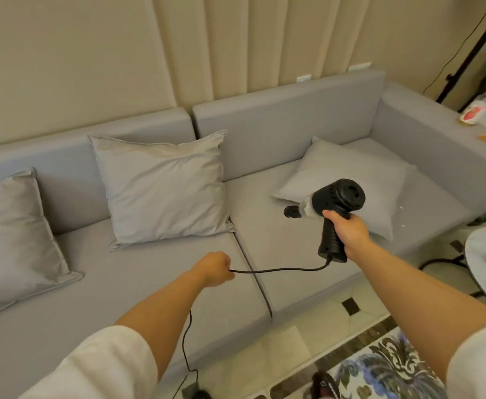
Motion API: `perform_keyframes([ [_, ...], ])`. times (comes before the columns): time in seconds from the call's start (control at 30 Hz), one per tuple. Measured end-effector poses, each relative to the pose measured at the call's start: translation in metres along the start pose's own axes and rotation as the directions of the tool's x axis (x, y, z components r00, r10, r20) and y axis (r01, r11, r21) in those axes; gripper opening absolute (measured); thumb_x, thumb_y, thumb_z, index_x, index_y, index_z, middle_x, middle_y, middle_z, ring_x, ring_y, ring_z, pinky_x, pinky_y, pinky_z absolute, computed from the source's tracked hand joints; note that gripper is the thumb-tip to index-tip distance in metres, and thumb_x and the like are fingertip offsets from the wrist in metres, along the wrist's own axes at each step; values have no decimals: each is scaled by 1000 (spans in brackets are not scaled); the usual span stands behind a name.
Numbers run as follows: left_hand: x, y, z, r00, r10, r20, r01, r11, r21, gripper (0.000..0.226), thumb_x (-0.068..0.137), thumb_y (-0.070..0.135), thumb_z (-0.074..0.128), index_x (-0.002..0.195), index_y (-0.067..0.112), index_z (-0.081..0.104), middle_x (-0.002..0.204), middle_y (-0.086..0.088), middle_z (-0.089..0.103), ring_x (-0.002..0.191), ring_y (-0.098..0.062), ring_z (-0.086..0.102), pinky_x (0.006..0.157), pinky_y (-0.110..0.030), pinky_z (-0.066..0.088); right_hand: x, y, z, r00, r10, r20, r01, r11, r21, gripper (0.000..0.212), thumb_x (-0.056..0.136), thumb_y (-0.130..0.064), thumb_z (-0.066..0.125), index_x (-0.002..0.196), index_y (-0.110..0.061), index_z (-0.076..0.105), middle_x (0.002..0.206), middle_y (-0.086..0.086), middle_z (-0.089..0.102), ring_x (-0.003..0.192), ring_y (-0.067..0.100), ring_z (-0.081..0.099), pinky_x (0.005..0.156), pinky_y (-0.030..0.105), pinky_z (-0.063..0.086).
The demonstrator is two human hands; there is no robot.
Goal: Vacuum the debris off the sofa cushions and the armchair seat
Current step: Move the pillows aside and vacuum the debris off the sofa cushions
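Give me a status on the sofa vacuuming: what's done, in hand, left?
Done: nothing can be confirmed; the left seat cushion looks clean, though that may be its starting state.
In hand: right hand grips the handheld vacuum, nozzle over the right seat cushion; left hand holds the cord.
Left: white specks near the right pillow. No armchair in view.

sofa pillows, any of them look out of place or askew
Yes: the right pillow lies flat and skewed on the seat, while the other two, middle and left, lean upright against the backrest. Small white bits lie on the seat beside it.
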State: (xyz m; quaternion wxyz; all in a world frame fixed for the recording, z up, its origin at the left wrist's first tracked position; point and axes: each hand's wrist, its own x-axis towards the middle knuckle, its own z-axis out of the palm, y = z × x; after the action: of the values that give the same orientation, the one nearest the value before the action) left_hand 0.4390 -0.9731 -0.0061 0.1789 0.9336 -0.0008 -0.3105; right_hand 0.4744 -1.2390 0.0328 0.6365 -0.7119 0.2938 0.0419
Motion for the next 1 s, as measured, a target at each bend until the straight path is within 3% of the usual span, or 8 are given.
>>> perform_keyframes([
  [0.17,27,103,27,999,55,-4,-55,998,5,41,87,19,56,53,20,33,68,-2,44,80,-21,44,68,-28,35,45,7,-95,1000,0,19,1,997,-77,32,81,-26,67,102,-5,54,91,17,59,81,32,58,81,45,52],
  [0.27,42,175,43,996,94,2,-94,996,6,41,87,17,56,54,18,33,82,-12,50,80,-20,42,67,-29,35,71,7,-156,999,-3,38,9,989,-148,29,81,-26,66,99,-10,52,80,8,57,70,23,55,66,34,47],
  [0.33,47,205,49,993,112,28,-113,993,36,32,87,17,57,61,12,39,95,-22,57,80,-20,42,72,-36,42,85,6,-181,999,-11,36,18,982,-186,27,81,-26,66,98,-11,52,78,6,56,68,20,54,66,34,45],
  [0.4,56,226,51,994,102,44,-104,994,41,23,87,19,57,71,11,44,97,-21,58,81,-20,43,70,-34,40,102,1,-200,999,2,38,4,985,-174,29,81,-27,66,100,-11,52,78,6,56,68,21,54,63,31,44],
  [0.53,81,238,40,994,97,40,-98,994,38,19,87,21,59,76,12,47,90,-6,48,83,-19,43,70,-27,34,129,-5,-213,998,53,26,-50,994,-94,34,81,-29,66,104,-9,52,80,10,56,68,24,56,56,30,45],
  [0.63,109,246,25,997,68,44,-68,998,5,18,86,22,61,78,12,49,91,-4,49,83,-19,44,70,-27,34,156,-13,-213,996,76,44,-75,997,-36,29,81,-27,66,98,-7,54,83,15,57,73,29,57,64,35,50],
  [0.77,157,265,14,996,40,83,-36,998,-45,16,85,23,63,80,13,51,91,-4,50,83,-20,45,70,-27,35,200,-35,-210,994,63,89,-56,995,-78,28,81,-27,66,98,-9,54,92,19,58,83,34,59,77,43,51],
  [1.0,239,328,-21,990,58,132,-48,996,-79,14,86,21,62,83,13,50,96,-4,49,87,-19,45,75,-27,36,283,-97,-224,995,-34,91,47,987,-154,25,82,-24,66,99,-11,53,91,17,60,81,33,60,73,39,51],
])
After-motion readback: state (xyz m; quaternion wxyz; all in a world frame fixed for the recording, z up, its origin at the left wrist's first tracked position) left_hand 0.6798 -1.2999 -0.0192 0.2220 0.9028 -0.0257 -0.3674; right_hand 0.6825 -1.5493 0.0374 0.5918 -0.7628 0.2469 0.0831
